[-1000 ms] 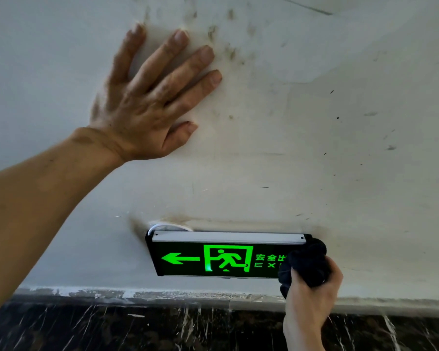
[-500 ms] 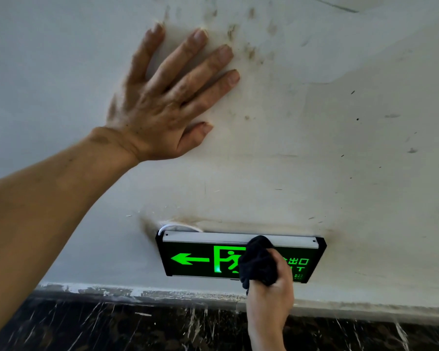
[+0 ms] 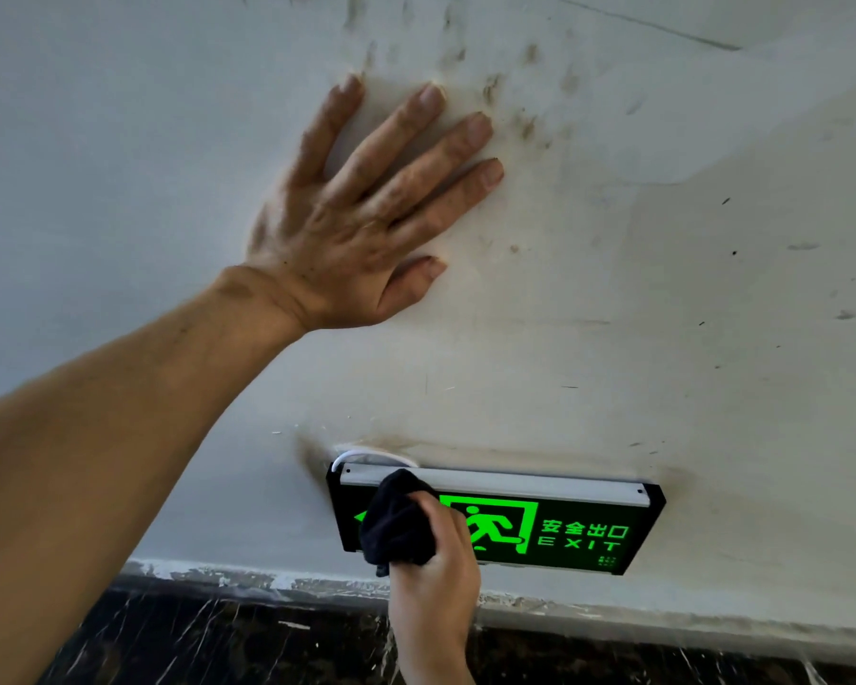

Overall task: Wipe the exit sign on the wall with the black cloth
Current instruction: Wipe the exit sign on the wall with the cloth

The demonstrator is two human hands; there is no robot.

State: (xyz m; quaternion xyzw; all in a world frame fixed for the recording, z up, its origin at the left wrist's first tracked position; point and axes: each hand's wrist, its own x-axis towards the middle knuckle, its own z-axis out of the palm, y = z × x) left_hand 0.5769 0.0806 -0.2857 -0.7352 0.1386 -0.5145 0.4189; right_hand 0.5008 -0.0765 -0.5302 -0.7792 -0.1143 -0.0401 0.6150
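Note:
The exit sign [image 3: 554, 529] is a black box with a lit green running figure, Chinese characters and "EXIT", fixed low on the white wall. A silver strip runs along its top. My right hand [image 3: 436, 580] comes up from below and grips a bunched black cloth [image 3: 397, 524], pressed against the sign's left end. The cloth hides most of the green arrow. My left hand [image 3: 362, 215] lies flat on the wall above, fingers spread, holding nothing.
The white wall [image 3: 663, 313] carries dirty smudges near my left fingertips and dark marks around the sign. A white cable [image 3: 362, 454] loops out at the sign's top left corner. A dark marble skirting [image 3: 218, 640] runs along the bottom.
My right hand has slid the cloth leftward along the sign, from its right end past the middle to its left end. My left hand stays flat on the wall.

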